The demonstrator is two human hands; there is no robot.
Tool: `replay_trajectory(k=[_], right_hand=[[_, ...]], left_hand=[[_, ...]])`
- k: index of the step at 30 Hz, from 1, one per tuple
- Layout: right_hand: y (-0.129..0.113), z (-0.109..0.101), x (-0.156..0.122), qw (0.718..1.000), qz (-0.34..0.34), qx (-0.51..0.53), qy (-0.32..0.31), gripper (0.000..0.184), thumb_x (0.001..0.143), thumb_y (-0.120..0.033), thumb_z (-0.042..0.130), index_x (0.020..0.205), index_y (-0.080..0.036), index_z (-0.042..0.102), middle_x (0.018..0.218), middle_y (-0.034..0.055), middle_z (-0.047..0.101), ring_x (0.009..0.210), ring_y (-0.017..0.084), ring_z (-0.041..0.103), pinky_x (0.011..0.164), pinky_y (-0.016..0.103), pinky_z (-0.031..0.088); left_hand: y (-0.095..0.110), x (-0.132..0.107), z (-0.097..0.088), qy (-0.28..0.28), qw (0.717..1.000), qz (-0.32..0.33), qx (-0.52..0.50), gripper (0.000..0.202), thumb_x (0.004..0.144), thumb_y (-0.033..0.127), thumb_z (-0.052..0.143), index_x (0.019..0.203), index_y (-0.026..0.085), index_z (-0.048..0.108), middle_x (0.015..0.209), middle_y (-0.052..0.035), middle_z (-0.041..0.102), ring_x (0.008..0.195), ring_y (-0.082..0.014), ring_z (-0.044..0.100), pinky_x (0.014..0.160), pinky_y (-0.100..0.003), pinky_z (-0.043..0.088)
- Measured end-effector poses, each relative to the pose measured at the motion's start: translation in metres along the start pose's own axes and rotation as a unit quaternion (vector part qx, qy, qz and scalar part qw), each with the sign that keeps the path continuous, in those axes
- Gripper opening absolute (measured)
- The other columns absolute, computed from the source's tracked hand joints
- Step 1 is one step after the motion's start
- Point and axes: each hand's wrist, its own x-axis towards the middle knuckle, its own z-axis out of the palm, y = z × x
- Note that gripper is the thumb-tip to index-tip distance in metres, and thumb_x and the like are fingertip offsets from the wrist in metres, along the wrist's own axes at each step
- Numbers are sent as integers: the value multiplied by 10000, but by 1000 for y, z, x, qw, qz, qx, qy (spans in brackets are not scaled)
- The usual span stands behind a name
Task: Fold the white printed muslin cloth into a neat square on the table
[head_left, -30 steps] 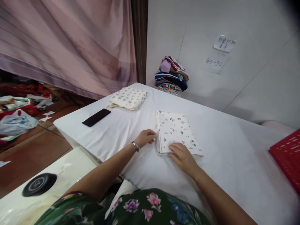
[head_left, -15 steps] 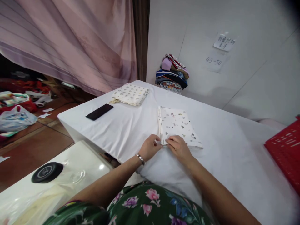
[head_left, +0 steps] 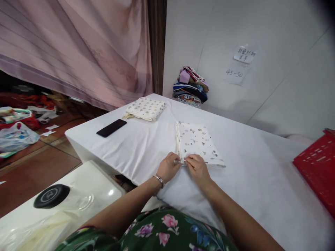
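A folded white cloth with small printed figures (head_left: 198,141) lies on the white table (head_left: 248,167) in front of me. My left hand (head_left: 169,167) and my right hand (head_left: 196,168) meet at its near left corner. Both pinch the cloth's edge with closed fingers. A thin bracelet sits on my left wrist.
A second folded patterned cloth (head_left: 145,108) and a black phone (head_left: 111,127) lie at the table's far left. A pile of coloured fabrics (head_left: 190,86) stands against the wall. A red basket (head_left: 318,164) sits at the right edge. A white appliance (head_left: 52,202) stands at my lower left.
My right hand slid from flat on the cloth to its near left corner. My left hand moved toward me to the same corner, and both now pinch the edge.
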Motion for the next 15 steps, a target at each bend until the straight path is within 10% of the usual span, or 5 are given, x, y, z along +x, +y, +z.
replay_trajectory(k=[15], right_hand=[[4,7,-5,999,-24,-43,-21,195,854,-201,498,994,-189,634,926,71,605,893,206,523,785,350,414]], left_hand=[[-5,-3,4,27,1000,-5,-16,161,707,161,581,858,197,539,830,29,536,556,-66,472,576,-216,407]])
